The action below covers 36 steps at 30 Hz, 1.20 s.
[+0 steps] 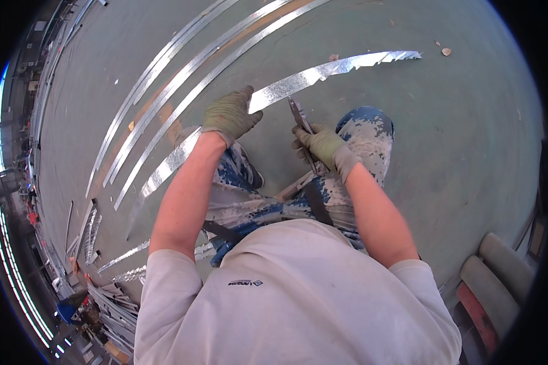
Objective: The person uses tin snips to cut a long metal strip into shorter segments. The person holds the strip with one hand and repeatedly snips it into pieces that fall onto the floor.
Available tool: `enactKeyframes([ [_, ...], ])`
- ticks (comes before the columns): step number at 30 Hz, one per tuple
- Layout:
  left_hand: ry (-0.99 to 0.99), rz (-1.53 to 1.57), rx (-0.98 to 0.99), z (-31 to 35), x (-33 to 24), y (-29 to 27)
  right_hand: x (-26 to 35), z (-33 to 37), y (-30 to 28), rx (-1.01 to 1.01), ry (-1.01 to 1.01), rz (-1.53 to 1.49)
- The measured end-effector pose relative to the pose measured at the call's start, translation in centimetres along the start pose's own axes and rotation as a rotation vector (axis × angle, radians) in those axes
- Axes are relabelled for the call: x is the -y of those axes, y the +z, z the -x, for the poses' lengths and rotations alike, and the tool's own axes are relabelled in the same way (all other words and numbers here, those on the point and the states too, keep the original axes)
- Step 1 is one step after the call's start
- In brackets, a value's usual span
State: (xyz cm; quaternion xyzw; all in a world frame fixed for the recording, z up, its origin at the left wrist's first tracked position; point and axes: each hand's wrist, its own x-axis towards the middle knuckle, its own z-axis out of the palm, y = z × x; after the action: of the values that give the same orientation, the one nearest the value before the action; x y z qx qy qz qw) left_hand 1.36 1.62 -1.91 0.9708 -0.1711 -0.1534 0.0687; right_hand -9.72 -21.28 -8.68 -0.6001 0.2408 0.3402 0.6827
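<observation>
A long, shiny sheet-metal strip (286, 88) runs from beside my left leg out to the far right, its far end cut into jagged teeth along one edge. My left hand (230, 115), in a greenish work glove, is closed around the strip's middle, thumb and fingers at its two edges. My gloved right hand (323, 146) grips a pair of metal snips (299, 115) in front of my right knee. The snips point up and away, their tip just below the near edge of the strip and apparently apart from it. Its fingers partly hide the handles.
Several long metal strips (182, 103) lie side by side on the grey-green floor (456, 158), ahead and to the left. More metal pieces (112, 304) are piled at the lower left. Padded rolls (490, 286) stand at the lower right. A few dry leaves (446, 52) lie far right.
</observation>
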Motion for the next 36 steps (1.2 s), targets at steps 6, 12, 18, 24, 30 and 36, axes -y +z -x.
enactKeyframes([
  [6, -0.058, 0.0, 0.102, 0.2, 0.6, 0.7, -0.6, -0.1, 1.7, -0.001, -0.034, 0.274],
  [12, -0.033, -0.004, 0.04, 0.4, 0.8, 1.4, 0.1, 0.1, 2.6, -0.005, -0.074, 0.302],
  [18, -0.021, -0.015, 0.052, 0.1, 1.2, 1.8, -0.7, -0.8, 2.7, -0.026, -0.083, 0.337],
  [24, -0.01, -0.033, 0.021, 0.1, 1.8, 2.6, -1.9, -2.1, 2.3, -0.072, -0.21, 0.492],
  [30, -0.045, -0.005, 0.083, 0.3, 0.9, 1.2, 0.2, -0.8, 2.9, -0.047, -0.084, 0.337],
  [36, -0.018, -0.023, 0.027, 0.1, 1.6, 2.2, -0.2, -1.3, 2.7, -0.032, -0.085, 0.326],
])
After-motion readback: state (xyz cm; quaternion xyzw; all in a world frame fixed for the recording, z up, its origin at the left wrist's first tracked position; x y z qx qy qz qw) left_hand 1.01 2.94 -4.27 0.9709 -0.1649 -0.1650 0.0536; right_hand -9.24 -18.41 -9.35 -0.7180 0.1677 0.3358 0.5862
